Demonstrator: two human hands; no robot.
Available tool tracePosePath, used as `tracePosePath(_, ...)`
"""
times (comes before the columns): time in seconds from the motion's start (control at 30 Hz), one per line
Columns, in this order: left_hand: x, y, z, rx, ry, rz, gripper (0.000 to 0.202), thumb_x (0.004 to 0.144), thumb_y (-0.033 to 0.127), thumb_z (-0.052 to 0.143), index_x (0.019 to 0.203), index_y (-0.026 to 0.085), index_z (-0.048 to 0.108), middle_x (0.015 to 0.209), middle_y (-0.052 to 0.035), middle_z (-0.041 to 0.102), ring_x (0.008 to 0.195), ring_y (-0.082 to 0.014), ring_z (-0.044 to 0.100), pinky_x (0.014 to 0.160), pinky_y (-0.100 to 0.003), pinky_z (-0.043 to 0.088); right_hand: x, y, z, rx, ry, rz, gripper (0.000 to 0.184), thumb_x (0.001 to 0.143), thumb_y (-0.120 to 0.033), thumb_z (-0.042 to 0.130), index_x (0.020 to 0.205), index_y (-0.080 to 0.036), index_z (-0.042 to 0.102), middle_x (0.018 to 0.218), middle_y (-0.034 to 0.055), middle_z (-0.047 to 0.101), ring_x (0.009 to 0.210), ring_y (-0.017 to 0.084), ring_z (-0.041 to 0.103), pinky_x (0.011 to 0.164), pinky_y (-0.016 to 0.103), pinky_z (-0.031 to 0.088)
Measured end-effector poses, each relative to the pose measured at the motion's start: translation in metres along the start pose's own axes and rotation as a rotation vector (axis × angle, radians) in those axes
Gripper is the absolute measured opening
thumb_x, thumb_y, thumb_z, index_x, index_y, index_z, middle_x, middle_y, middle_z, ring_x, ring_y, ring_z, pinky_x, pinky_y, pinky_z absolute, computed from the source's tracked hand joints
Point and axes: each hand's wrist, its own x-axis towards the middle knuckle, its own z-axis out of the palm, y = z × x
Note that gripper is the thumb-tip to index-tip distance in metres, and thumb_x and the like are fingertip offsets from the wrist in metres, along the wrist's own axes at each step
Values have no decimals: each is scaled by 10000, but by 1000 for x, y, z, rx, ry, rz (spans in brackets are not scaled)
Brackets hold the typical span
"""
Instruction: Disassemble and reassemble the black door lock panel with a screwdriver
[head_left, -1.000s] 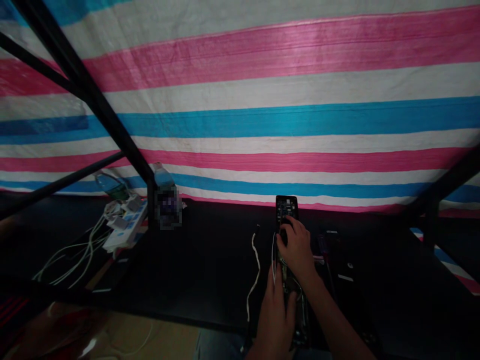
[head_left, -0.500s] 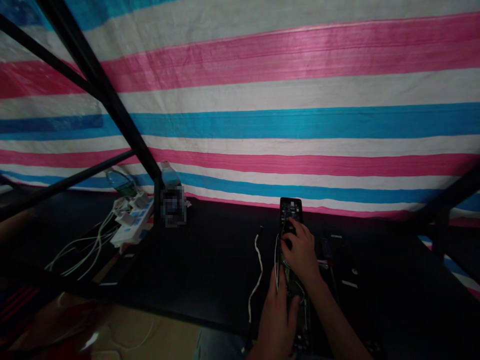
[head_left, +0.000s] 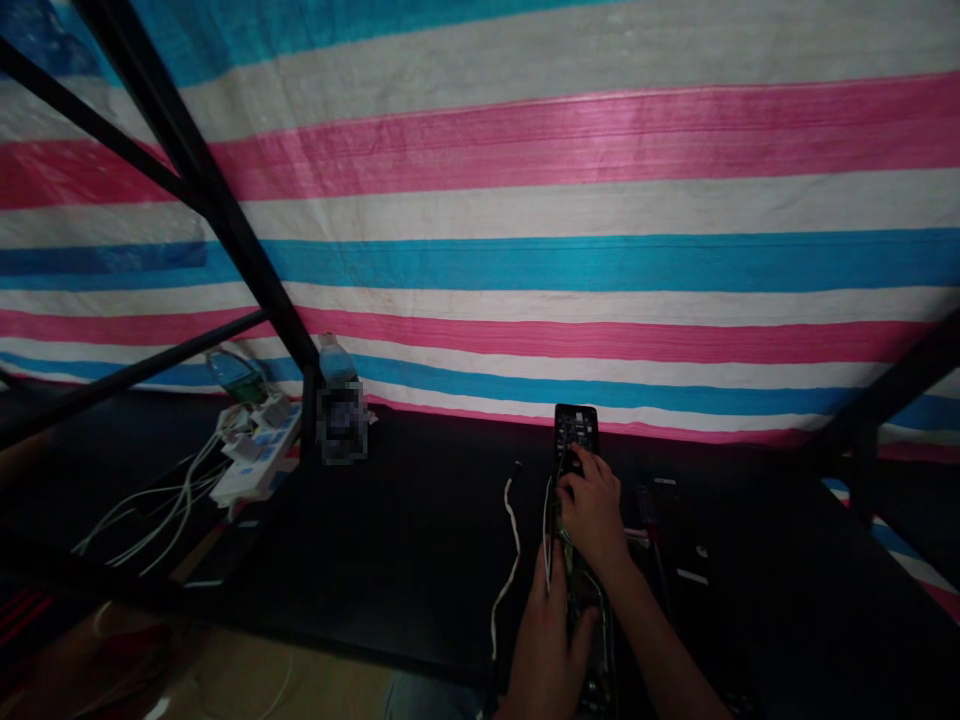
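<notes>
A long dark device with an exposed circuit board (head_left: 576, 440) lies on the black table (head_left: 420, 530), pointing away from me. My left hand (head_left: 546, 640) grips its near end, thumb over the board. My right hand (head_left: 592, 505) rests curled on the middle of the device, fingertips pressing near the far end. What the fingertips pinch, if anything, is too dark to make out. A thin white cable (head_left: 512, 545) runs along the table just left of the device.
A white power strip (head_left: 255, 455) with plugs and white cords sits at the left, beside two plastic bottles (head_left: 334, 365). Small tools and parts (head_left: 652, 510) lie right of my hands. Black frame bars (head_left: 195, 175) cross the left side. A striped tarp (head_left: 600, 250) hangs behind.
My hands have kept their hold on the device, with the right fingers shifting slightly on it. The view has drifted a little as my head moved.
</notes>
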Motion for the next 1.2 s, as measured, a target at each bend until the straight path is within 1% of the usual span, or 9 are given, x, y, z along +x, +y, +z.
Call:
tracePosePath(0.2,0,-2,-1,-1,-13,15,779,897,202,551,1604,191,225,1700,-88,129,1550,-262,192,1245,-429,255,10,-1,-4,131,40,106,114,825,-172,615,748,-210,690,1311,124,642,1184,329,545,947,504,435)
tracePosePath(0.33,1,-7,3,6,5,-3,763,897,208,553,1597,193,252,1698,-98,141,1545,-268,209,1240,-438,263,15,-10,-6,224,95,144,133,845,-239,626,731,-214,689,1206,125,677,1129,312,575,952,488,432)
tracePosePath(0.43,2,-11,5,-13,12,1,762,898,216,558,1597,206,255,1699,-93,146,1542,-272,216,1236,-431,274,13,-18,-2,216,115,144,114,847,-229,618,760,-220,691,1210,114,677,1194,335,531,967,515,407)
tracePosePath(0.53,3,-13,5,-24,5,26,790,893,210,558,1606,207,218,1705,-91,107,1545,-274,204,1233,-431,282,9,-25,4,207,128,136,102,850,-206,605,784,-219,681,1240,107,670,1273,347,484,996,536,374)
tracePosePath(0.63,3,-14,5,-28,1,48,798,896,199,544,1611,193,190,1705,-105,94,1545,-276,202,1225,-430,300,9,-32,7,254,144,125,102,859,-190,590,795,-215,666,1195,107,688,1270,322,507,1018,515,366)
tracePosePath(0.7,4,-15,5,-36,9,53,783,902,196,534,1610,196,199,1704,-108,106,1543,-282,209,1219,-434,311,11,-35,8,295,151,122,103,858,-186,586,795,-217,661,1150,102,703,1227,307,542,1014,497,377)
tracePosePath(0.9,3,-14,5,-19,11,34,759,916,236,531,1606,203,217,1704,-107,103,1540,-299,215,1222,-453,301,28,-38,2,484,177,157,120,856,-212,580,759,-214,651,1031,95,716,998,251,645,942,423,463)
tracePosePath(1.07,2,-9,2,-1,-6,-3,775,909,282,557,1603,181,226,1699,-122,120,1533,-291,242,1215,-433,312,47,-39,0,583,189,175,146,855,-252,577,730,-214,643,998,97,710,957,243,656,836,372,513)
tracePosePath(1.2,2,-6,1,-10,-2,-20,755,904,280,547,1595,194,256,1703,-109,105,1531,-286,251,1206,-418,326,52,-44,4,615,161,213,149,855,-256,581,734,-214,657,979,90,720,937,239,661,764,347,529)
